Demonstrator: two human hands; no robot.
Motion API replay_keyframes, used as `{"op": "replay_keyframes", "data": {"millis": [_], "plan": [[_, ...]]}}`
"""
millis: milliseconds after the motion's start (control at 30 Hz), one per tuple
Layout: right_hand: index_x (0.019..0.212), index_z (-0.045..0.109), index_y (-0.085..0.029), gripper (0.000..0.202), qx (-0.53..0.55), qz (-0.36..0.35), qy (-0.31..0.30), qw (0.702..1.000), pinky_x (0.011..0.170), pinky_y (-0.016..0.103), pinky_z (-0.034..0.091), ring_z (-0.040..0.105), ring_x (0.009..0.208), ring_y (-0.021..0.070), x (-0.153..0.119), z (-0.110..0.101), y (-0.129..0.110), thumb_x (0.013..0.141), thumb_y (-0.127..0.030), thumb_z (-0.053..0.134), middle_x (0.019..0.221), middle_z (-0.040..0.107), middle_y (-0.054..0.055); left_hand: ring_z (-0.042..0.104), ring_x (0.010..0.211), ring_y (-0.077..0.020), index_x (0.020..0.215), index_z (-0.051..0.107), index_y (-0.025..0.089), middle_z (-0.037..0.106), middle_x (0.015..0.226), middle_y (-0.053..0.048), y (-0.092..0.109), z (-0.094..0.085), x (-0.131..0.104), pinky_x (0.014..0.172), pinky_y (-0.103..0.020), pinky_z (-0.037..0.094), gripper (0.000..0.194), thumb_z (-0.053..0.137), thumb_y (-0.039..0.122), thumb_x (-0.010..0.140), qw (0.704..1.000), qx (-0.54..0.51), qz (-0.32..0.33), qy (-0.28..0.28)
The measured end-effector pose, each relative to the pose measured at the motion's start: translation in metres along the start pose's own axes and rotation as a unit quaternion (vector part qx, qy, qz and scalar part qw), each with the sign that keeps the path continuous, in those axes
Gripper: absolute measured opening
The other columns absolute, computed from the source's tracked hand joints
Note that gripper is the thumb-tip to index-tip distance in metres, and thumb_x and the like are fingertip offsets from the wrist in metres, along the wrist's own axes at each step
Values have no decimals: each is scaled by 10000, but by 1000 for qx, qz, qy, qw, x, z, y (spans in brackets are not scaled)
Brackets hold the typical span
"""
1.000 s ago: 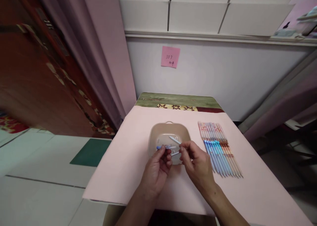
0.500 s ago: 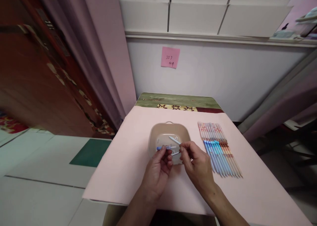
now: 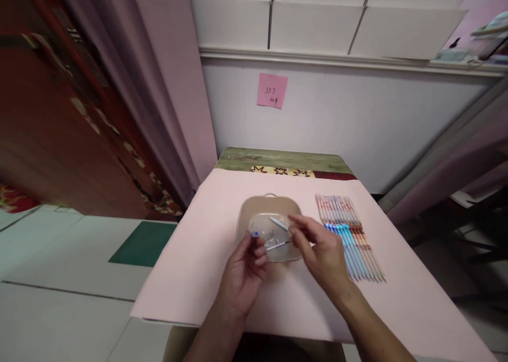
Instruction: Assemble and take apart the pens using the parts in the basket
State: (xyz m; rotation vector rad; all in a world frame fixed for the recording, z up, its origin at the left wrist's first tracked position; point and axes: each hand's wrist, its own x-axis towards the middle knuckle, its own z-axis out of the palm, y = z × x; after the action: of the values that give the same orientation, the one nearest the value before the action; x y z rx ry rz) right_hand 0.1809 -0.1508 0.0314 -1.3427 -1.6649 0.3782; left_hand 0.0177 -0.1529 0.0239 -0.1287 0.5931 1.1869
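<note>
Over a beige plastic basin [image 3: 243, 219] on the pink-covered table, my two hands work apart from each other. My left hand [image 3: 244, 269] pinches a short blue pen part [image 3: 255, 234] between thumb and forefinger, its round end turned towards me. My right hand [image 3: 319, 251] has its fingers closed on a pale blue pen barrel [image 3: 279, 223] that points up and left. A thin pale stick like a pen refill [image 3: 278, 245] reaches towards the same fingers; I cannot tell whether they hold it. Small clear pieces [image 3: 272, 237] lie on the basin's bottom.
Right of the basin, blue and brown pens [image 3: 357, 251] lie side by side in a row. Behind them is a row of clear, patterned pen parts [image 3: 337, 208]. A pink note [image 3: 272, 90] sticks to the wall behind the table [image 3: 190, 277].
My hands have drawn apart, the left one moving slightly left and the right one slightly right. The blue part in my left hand has turned end-on towards me. More of the thin stick shows.
</note>
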Motion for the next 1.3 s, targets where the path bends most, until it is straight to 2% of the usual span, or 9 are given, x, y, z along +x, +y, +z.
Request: {"op": "replay_keyframes", "data": {"millis": [167,333,433,533,633,767,867,1067,1300], "plan": [[903,681,-211,117,-89,72,-107,988,658,242,482,660,703,159,30,11,29,814,-217,604,763,716,9,491,462,-43,747,612,73,600,662,-61,9,0,-10,361,-109,378,273,429,151,935,1000,-6,8,5],[850,717,-188,101,-122,49,-236,963,651,231,454,644,679,155,47,47,45,775,-217,656,738,717,25,594,510,-77,813,639,80,708,813,-123,-2,-6,-18,425,-144,486,89,565,105,856,987,147,56,43],[1007,703,-179,223,-59,48,-198,977,693,248,473,654,709,159,44,52,38,815,-258,621,803,723,42,626,548,-78,868,646,82,723,879,-130,-5,-11,-21,487,-150,523,68,586,85,838,980,176,83,38],[967,693,-163,285,72,79,-143,984,591,241,483,629,611,150,29,41,18,905,-367,503,689,681,34,625,537,-82,895,657,93,728,879,-107,-4,-15,-20,469,-155,517,87,627,104,814,979,181,92,31],[1003,672,-177,257,153,41,-129,979,576,235,491,618,637,141,7,29,-7,863,-375,588,803,679,45,647,584,-102,893,672,107,725,837,-74,-5,-20,-17,495,-168,526,108,668,117,785,986,142,84,17],[988,683,-212,185,114,-68,-110,985,631,246,500,593,673,131,-15,25,-25,806,-245,663,863,664,42,672,701,-118,842,680,104,717,815,-61,-12,-24,-13,646,-198,552,56,661,96,790,998,49,40,-31],[919,689,-212,107,84,-87,-77,990,626,241,488,584,674,133,-17,25,-28,840,-222,618,797,653,30,673,717,-122,857,678,93,717,825,-76,-14,-24,-15,661,-202,546,68,627,127,828,999,30,5,-43],[863,676,-194,113,-17,-46,-37,998,568,226,439,562,588,128,0,17,-21,832,-276,606,665,626,3,691,798,-189,963,652,80,711,941,-142,-3,-19,-21,770,-308,563,282,533,328,900,997,73,18,-10],[822,680,-196,162,-9,34,-73,997,518,207,410,548,528,116,2,18,-11,831,-336,599,604,618,-17,694,869,-215,960,649,93,715,957,-135,-10,-17,-22,831,-342,552,143,587,166,854,990,129,63,11]]}}
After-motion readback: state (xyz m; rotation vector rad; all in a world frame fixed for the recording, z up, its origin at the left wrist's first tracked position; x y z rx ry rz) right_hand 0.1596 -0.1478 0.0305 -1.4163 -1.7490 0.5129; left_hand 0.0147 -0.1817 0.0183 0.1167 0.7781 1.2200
